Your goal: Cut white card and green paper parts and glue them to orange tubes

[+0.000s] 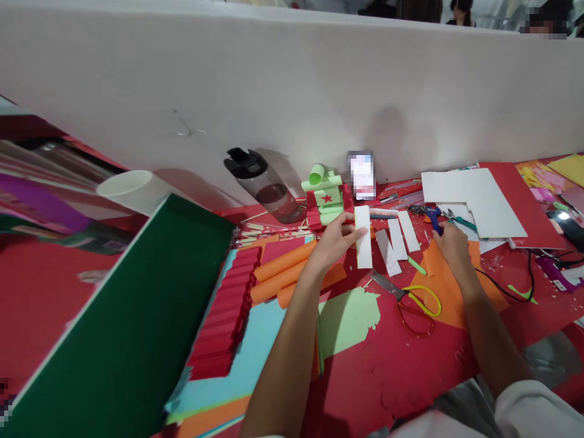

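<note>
My left hand (pixel 340 242) pinches a white card strip (pixel 364 246) upright between thumb and fingers. Around the handle of a blue hot glue gun (pixel 434 219) my right hand (pixel 451 244) is closed; its fingers partly cover the tool. Between the hands lie several more white strips (pixel 398 239) on the red tabletop (pixel 365 389). Closer to me are scissors (pixel 399 293) with yellow and red handles, their blades pointing left. Orange paper (pixel 444 304) is under my right wrist. Behind my left hand stands a green paper model (pixel 326 198) with a red star.
A dark bottle (pixel 274 191) and a phone (pixel 362 176) stand near the white partition (pixel 274 91). Orange paper rolls (pixel 278 274), folded red paper (pixel 223 316) and a green board (pixel 123 328) are at left. White board (pixel 493 201) and a black cord (pixel 529 283) lie at right.
</note>
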Demonstrator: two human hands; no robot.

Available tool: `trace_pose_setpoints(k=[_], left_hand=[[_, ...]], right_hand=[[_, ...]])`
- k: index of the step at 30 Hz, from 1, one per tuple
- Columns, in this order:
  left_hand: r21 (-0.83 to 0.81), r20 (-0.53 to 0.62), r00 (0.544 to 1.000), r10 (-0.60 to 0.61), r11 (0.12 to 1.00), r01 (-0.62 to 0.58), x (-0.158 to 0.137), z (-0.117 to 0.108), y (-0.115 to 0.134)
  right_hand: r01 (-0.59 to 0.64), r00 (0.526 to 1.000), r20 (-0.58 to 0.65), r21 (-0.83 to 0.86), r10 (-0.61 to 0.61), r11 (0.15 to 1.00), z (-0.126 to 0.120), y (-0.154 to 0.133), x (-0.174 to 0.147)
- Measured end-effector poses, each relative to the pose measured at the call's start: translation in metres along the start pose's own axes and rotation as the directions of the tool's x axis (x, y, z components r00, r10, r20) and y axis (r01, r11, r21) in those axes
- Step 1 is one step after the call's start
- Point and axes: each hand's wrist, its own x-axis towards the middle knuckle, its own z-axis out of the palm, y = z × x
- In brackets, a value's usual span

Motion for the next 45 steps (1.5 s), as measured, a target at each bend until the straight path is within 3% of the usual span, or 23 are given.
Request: trace_pose_setpoints(k=[3, 7, 11, 14, 16, 18, 21, 24, 31, 38, 45], left_hand=[[0.024, 0.017, 1.0, 0.011, 1.0, -0.011, 0.0, 0.002, -0.002], [0.11, 0.026, 0.999, -0.026, 0.994, 0.023, -0.002, 0.007, -0.003], [0.158, 0.068, 0.992, -0.107, 0.983, 0.095, -0.001, 0.023, -0.011], [0.28, 0.079, 0.991, -0.11, 0.956, 0.084, 0.0, 0.039, -0.021], [0.5, 0.082, 0.996, -0.047, 0.866, -0.001, -0.002, 0.049, -0.026], [0.695, 0.087, 0.996, -0.011, 0.717, -0.053, -0.007, 0.059, -0.028], [0.835, 0.066, 0.997, -0.044, 0.549, -0.031, -0.014, 0.07, -0.025], [0.865, 0.026, 0.998, -0.057, 0.501, 0.006, -0.017, 0.074, -0.022], [0.753, 0.074, 0.996, -0.042, 0.657, -0.028, -0.01, 0.068, -0.027], [0.568, 0.051, 0.999, -0.014, 0.823, -0.018, 0.0, 0.069, -0.047], [0.456, 0.132, 0.991, 0.018, 0.887, -0.077, 0.004, 0.06, -0.047]], right_hand=[[0.017, 1.0, -0.02, 0.042, -0.017, 0.999, -0.003, 0.0, -0.001], [0.122, 0.985, -0.138, 0.145, -0.102, 0.982, -0.009, -0.009, -0.008], [0.322, 0.946, -0.132, 0.239, -0.298, 0.916, -0.01, -0.032, -0.022], [0.464, 0.885, -0.064, 0.207, -0.461, 0.861, -0.004, -0.048, -0.034], [0.552, 0.827, 0.002, 0.185, -0.562, 0.813, 0.002, -0.054, -0.04], [0.597, 0.785, 0.064, 0.187, -0.616, 0.78, 0.006, -0.056, -0.044], [0.589, 0.781, 0.098, 0.213, -0.617, 0.779, 0.005, -0.055, -0.045], [0.569, 0.79, 0.098, 0.253, -0.606, 0.783, 0.0, -0.052, -0.043], [0.529, 0.82, 0.051, 0.314, -0.571, 0.788, 0.011, -0.049, -0.039], [0.488, 0.844, 0.038, 0.359, -0.535, 0.795, 0.015, -0.05, -0.037], [0.449, 0.878, -0.002, 0.354, -0.479, 0.821, 0.007, -0.054, -0.038]])
